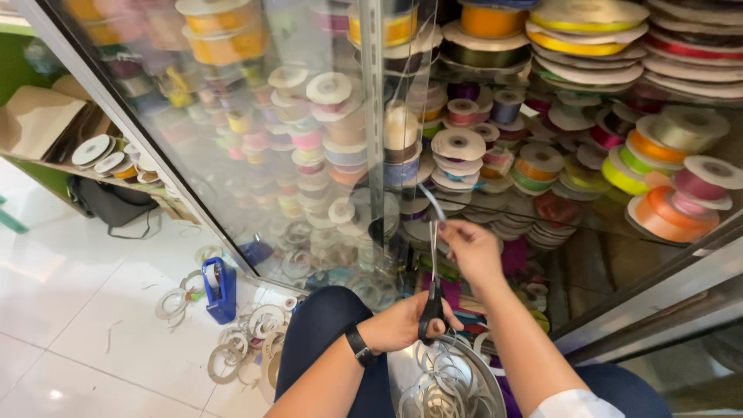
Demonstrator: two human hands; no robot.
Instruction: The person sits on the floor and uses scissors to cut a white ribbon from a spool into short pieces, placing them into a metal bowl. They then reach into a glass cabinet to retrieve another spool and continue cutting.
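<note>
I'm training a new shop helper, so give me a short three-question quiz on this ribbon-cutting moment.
1. True or false: the left hand holds the black-handled scissors.
2. What does the right hand pinch? A) tape dispenser B) pale ribbon strip C) wristwatch
3. Fill in: the blue tape dispenser stands on the white ____.

Key: 1 true. 2 B, the pale ribbon strip. 3 floor.
</note>
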